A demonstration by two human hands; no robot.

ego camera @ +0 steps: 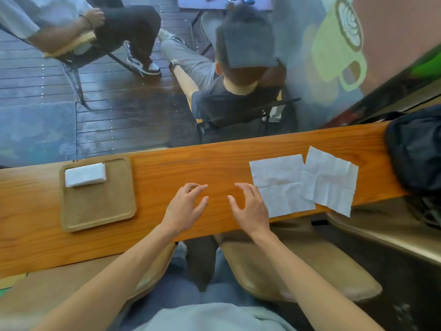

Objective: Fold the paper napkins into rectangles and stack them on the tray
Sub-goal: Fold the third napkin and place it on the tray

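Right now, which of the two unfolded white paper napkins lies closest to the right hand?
The left unfolded white paper napkin, its edge right beside the right hand. The other unfolded napkin lies farther right, tilted, overlapping it and overhanging the wooden counter.

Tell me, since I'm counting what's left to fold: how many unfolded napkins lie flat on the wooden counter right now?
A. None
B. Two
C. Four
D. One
B: two unfolded napkins lie open on the counter, one beside the right hand and another overlapping its far edge, while a folded stack sits on the tray.
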